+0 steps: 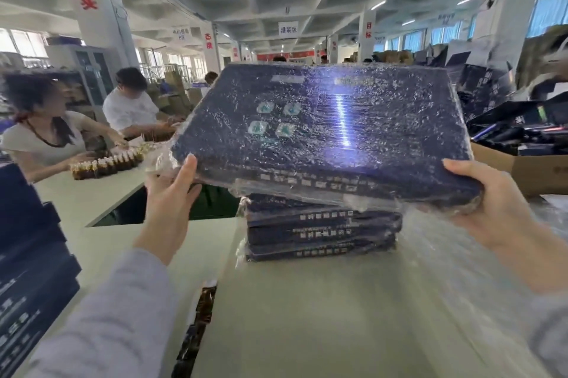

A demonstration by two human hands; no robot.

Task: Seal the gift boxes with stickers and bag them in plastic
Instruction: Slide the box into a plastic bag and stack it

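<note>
1. We hold the bagged gift box (322,131) tilted in the air above the stack of bagged boxes (322,230) on the worktop (307,316). The left grip (172,190) clamps its near left corner, thumb on top. The right grip (488,202) clamps the near right corner the same way. The fingers underneath are hidden.
2. We are gripping through slick film and only at two corners. We judge the box could slide inside its bag or twist out of our hold if either grip slackens.
3. The stack's layers already sit slightly askew. Set down off-centre, this box could shove the top ones sideways or tip the pile.
4. Slack plastic bunches at the left corner. Trapped under the box, it would leave the box rocking on the stack.
5. The loose plastic (455,270) lying just beside the stack could be dragged along by our right arm.
6. Glare on the film hides the seal stickers, so a missed one could go unnoticed.
</note>
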